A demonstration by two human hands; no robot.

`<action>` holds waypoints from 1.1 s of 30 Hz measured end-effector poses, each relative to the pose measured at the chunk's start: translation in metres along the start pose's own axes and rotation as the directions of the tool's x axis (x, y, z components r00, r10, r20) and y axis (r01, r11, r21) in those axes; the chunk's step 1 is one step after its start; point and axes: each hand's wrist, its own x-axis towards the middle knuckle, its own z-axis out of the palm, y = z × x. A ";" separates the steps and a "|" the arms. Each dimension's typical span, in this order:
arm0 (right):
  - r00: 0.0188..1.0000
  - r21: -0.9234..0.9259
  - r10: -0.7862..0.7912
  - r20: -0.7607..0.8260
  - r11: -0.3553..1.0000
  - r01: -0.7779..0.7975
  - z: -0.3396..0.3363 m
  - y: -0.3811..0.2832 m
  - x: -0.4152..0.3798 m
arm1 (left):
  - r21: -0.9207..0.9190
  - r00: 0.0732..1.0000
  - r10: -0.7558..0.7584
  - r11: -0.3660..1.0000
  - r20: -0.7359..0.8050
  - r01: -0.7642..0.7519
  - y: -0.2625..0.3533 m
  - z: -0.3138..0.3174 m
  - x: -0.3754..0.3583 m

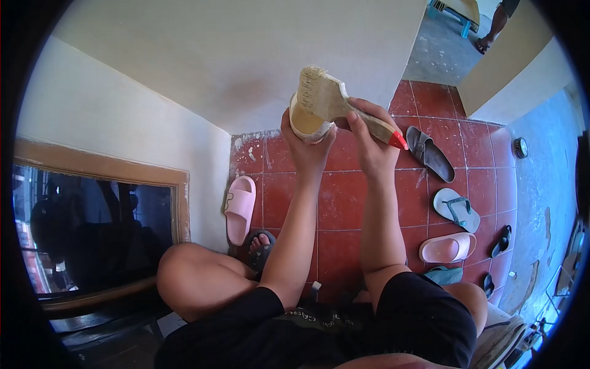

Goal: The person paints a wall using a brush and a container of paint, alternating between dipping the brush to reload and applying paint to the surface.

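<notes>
My left hand (304, 147) is wrapped round a small paint tub (311, 132), its mouth tipped toward me and its inside cream-coloured. In my right hand (373, 132) is a wide paintbrush (332, 101) with a worn wooden handle ending in a red tip. The brush's pale, clumped bristles point up and left, overlapping the tub's rim in this view. Both hands are raised in front of the plain cream wall (215, 55), above the red tiled floor (344, 203).
Pink slides (241, 209), a brown sandal (431, 154) and a grey-green flip-flop (456, 210) lie on the tiles. A wood-framed dark window (117, 227) is at the left. Through the doorway at the upper right, another person's leg (496, 27) shows by a low table (458, 12).
</notes>
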 end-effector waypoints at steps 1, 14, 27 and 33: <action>1.000 -0.011 0.014 0.003 1.000 -0.014 0.000 -0.001 0.000 | -0.010 1.000 -0.008 1.000 0.001 0.008 0.001 0.000 0.000; 0.985 0.198 0.151 -0.080 0.971 -0.133 0.004 0.022 -0.001 | 0.012 0.997 -0.044 0.999 -0.061 0.045 -0.005 -0.003 0.001; 0.952 0.663 0.130 -0.278 0.743 0.092 -0.013 0.040 0.007 | 0.105 0.998 0.050 0.993 0.048 -0.055 0.005 0.013 -0.010; 0.888 0.650 0.041 -0.458 0.697 0.303 -0.029 0.048 0.030 | -0.038 0.994 -0.027 0.999 0.110 0.031 0.003 0.015 -0.018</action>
